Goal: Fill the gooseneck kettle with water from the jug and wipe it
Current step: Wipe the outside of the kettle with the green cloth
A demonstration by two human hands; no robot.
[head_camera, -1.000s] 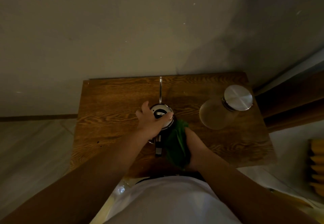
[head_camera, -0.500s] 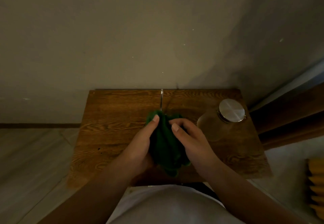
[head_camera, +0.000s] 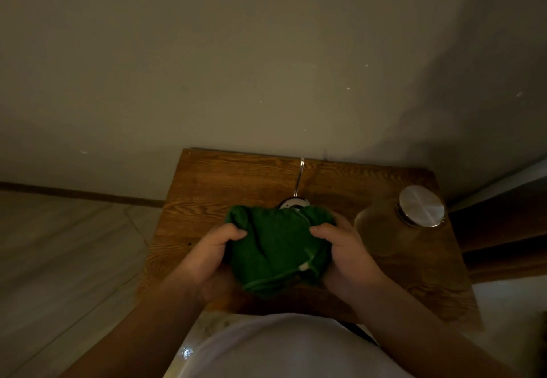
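Observation:
A green cloth (head_camera: 276, 247) is draped over the gooseneck kettle (head_camera: 293, 202) at the middle of the small wooden table (head_camera: 213, 188). Only the kettle's rim and its thin spout, which points toward the wall, show above the cloth. My left hand (head_camera: 207, 256) grips the cloth on its left side and my right hand (head_camera: 343, 250) grips it on the right, both pressed around the kettle. The glass jug (head_camera: 381, 229) with a round metal lid stands at the table's right, close to my right hand.
The table stands against a plain wall, with pale floor to its left. A dark wooden piece of furniture (head_camera: 503, 229) sits just right of the table. My white shirt (head_camera: 296, 348) fills the bottom of the view.
My left hand left the kettle's top and joined the right on the cloth. The cloth went from the kettle's right side to covering most of it, and the view shifted left.

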